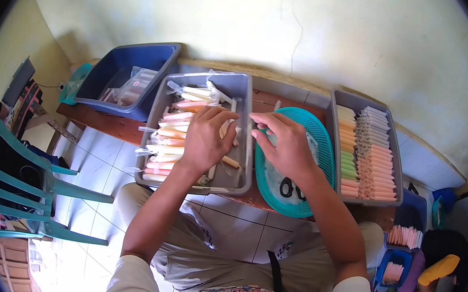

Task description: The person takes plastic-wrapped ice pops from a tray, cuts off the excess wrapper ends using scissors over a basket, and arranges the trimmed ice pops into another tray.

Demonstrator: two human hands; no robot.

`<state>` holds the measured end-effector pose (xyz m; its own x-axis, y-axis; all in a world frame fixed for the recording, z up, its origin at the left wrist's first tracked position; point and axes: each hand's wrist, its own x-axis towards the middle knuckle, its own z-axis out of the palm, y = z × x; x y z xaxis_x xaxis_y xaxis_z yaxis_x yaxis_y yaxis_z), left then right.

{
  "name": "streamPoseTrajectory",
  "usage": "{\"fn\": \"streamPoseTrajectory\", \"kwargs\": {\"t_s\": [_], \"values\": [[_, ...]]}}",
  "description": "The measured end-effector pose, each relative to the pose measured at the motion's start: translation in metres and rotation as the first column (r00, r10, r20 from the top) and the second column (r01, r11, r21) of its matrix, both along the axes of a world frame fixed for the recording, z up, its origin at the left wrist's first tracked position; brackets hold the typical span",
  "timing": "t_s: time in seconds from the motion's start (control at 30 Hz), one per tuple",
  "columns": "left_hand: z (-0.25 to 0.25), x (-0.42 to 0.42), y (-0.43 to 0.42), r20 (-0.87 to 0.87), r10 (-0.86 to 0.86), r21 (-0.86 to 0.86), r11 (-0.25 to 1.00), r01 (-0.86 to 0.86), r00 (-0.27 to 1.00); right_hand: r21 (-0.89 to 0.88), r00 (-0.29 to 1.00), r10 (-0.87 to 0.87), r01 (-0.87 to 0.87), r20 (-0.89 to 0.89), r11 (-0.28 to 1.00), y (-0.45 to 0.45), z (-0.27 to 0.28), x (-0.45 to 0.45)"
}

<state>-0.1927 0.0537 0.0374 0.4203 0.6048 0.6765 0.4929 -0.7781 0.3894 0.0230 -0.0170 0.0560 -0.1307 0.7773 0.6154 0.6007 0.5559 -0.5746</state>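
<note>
My left hand [210,135] is over a grey tray [235,174], its fingers stretched and thumb apart. Beneath it lie many loose slim sticks [169,142] in clear plastic, coloured pale yellow, orange, pink and white. Facing it, my right hand [286,146] hovers over the left part of a teal plastic basket [326,136], fingers pointing left and thumb apart. Nothing shows between the fingers of either hand, and a gap separates the hands. In the basket are clear plastic bags [268,175] and scissors with black handles [286,188].
On the right, a second grey tray [394,126] holds neat rows of wrapped sticks [378,155]. A blue tub [135,56] with packed bundles stands at left. A teal chair [13,180] is beside the bench [72,115]. Another person [449,265] is at lower right, near small tubs [393,271].
</note>
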Motion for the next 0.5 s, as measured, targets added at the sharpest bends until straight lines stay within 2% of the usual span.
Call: {"fn": "streamPoseTrajectory", "kwargs": {"t_s": [0.17,0.23,0.37,0.43,0.5], "values": [[-0.003,-0.048,0.044,-0.031,0.134,-0.064,0.989,-0.135,0.991,0.023,1.0,0.01,-0.009,-0.014,1.0,0.065,-0.023,-0.051],[-0.007,-0.062,0.065,-0.061,0.154,-0.045,0.987,-0.157,0.986,0.052,0.994,-0.068,0.064,0.088,0.997,0.089,-0.032,-0.065],[-0.021,-0.074,0.1,-0.112,0.198,-0.124,0.969,-0.212,0.974,-0.022,0.982,-0.125,0.129,0.144,0.991,0.124,-0.05,-0.078],[-0.025,-0.074,0.108,-0.196,0.206,-0.218,0.944,-0.247,0.959,-0.034,0.977,-0.137,0.145,0.164,0.989,0.137,-0.059,-0.081],[-0.03,-0.074,0.116,-0.227,0.206,-0.217,0.942,-0.255,0.952,-0.051,0.972,-0.145,0.157,0.185,0.986,0.146,-0.068,-0.082]]}}
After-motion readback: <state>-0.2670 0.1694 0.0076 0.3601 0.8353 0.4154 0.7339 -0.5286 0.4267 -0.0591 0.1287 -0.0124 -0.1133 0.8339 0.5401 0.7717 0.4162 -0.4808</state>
